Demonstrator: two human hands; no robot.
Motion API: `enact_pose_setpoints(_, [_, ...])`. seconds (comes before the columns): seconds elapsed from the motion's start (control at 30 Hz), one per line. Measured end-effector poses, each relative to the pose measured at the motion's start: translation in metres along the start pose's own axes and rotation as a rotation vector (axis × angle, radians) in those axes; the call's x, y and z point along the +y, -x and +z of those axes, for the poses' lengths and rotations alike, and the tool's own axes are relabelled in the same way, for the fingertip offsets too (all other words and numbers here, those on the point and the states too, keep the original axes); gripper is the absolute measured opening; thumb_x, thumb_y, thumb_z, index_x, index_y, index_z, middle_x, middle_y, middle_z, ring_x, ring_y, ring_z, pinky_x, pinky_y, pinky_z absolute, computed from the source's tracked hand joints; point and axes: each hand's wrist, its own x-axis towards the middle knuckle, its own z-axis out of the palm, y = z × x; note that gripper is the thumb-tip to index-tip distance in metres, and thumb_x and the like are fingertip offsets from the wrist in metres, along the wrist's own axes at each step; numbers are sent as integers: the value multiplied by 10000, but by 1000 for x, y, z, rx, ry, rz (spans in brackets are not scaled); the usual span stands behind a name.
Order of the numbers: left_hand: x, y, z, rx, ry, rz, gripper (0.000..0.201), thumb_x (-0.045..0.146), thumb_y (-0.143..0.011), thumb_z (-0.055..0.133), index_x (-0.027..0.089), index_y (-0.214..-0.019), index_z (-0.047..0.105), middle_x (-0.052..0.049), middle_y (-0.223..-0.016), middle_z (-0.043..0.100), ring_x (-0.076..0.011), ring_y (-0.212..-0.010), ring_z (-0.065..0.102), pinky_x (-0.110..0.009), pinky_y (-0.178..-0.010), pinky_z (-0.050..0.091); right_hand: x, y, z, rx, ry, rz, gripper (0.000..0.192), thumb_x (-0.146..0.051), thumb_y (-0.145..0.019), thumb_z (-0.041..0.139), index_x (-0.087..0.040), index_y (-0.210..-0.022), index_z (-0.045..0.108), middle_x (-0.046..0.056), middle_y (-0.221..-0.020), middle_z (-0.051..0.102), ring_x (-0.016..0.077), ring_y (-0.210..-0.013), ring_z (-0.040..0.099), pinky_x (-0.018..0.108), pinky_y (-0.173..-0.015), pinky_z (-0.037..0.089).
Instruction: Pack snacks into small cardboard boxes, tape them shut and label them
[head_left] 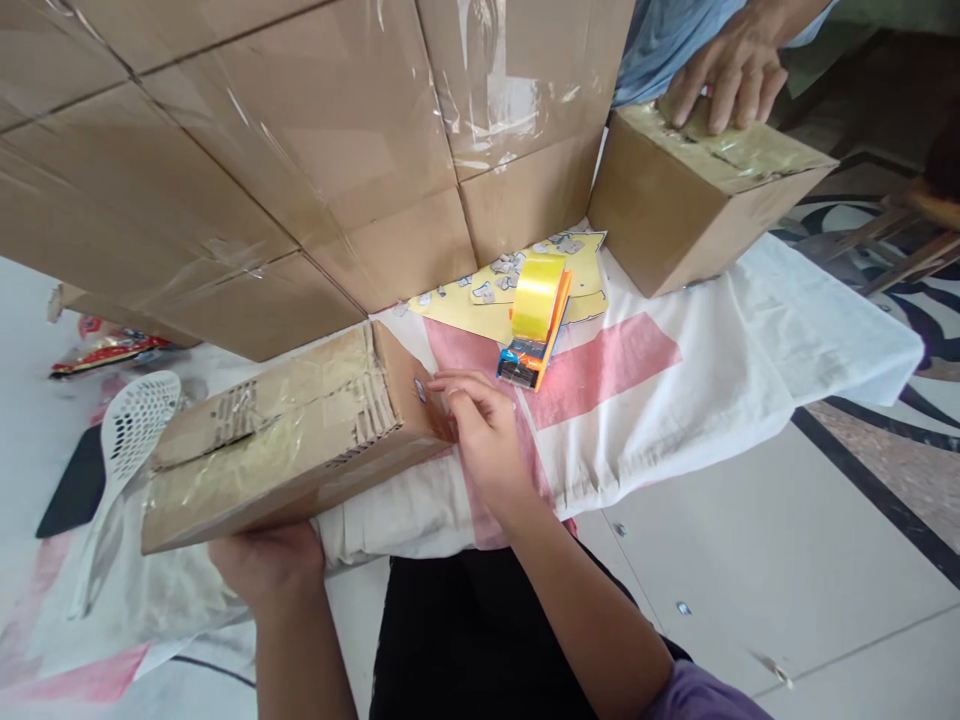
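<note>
A taped cardboard box point(277, 430) lies in front of me, its near left corner raised a little. My left hand point(274, 565) is under its near lower edge and grips it there, with the fingers hidden by the box. At the right end of that box is a small pale sticker point(420, 390). My right hand point(484, 430) touches this end face, fingertips at the sticker, fingers stretched out and the thumb apart. Just beyond stands a tape dispenser point(541, 310) with a roll of yellow tape and an orange and blue frame.
Stacked taped cartons point(300, 130) form a wall behind. A yellow printed sheet point(480, 285) lies under the dispenser. At left are a white slotted skimmer point(139, 420) and a red packet point(112, 350). Another person's hand point(731, 75) rests on a second box point(667, 200).
</note>
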Motion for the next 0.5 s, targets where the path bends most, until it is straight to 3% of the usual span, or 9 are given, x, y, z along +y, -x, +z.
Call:
enact_pose_setpoints(0.13, [-1, -1, -1, 7, -34, -10, 453, 278, -933, 458, 150, -1345, 596, -75, -1355, 652, -280, -1344, 537, -500, -1172, 418, 0, 1, 2, -5, 33, 11, 221, -266, -878, 590, -229, -758, 771, 46, -1101, 683, 191, -1123, 649, 315, -953, 512])
enact_pose_setpoints(0.23, [-3, -3, -1, -3, -42, -10, 442, 296, -946, 444, 162, -1335, 607, -61, -1379, 643, -269, -1361, 525, -486, -1192, 394, 1, 2, 3, -15, 57, 0, 241, -281, -902, 585, -230, -768, 778, 48, -1143, 677, 195, -1144, 641, 320, -967, 505])
enact_pose_setpoints(0.4, [-5, -3, -5, 41, 70, -36, 400, 264, -937, 502, 145, -1297, 632, -70, -1404, 629, -265, -1371, 512, -458, -1196, 389, 2, 0, -2, -160, 40, 62, 279, -333, -940, 569, -230, -822, 800, 48, -1157, 691, 190, -1145, 642, 338, -1032, 479])
enact_pose_setpoints(0.5, [-1, 0, -5, 14, 87, -75, 380, 260, -939, 513, 143, -1276, 644, -74, -1386, 638, -272, -1371, 511, -458, -1192, 393, 2, 1, -2, -131, -25, 104, 290, -334, -934, 562, -232, -800, 799, 38, -1106, 726, 194, -1121, 652, 353, -1043, 480])
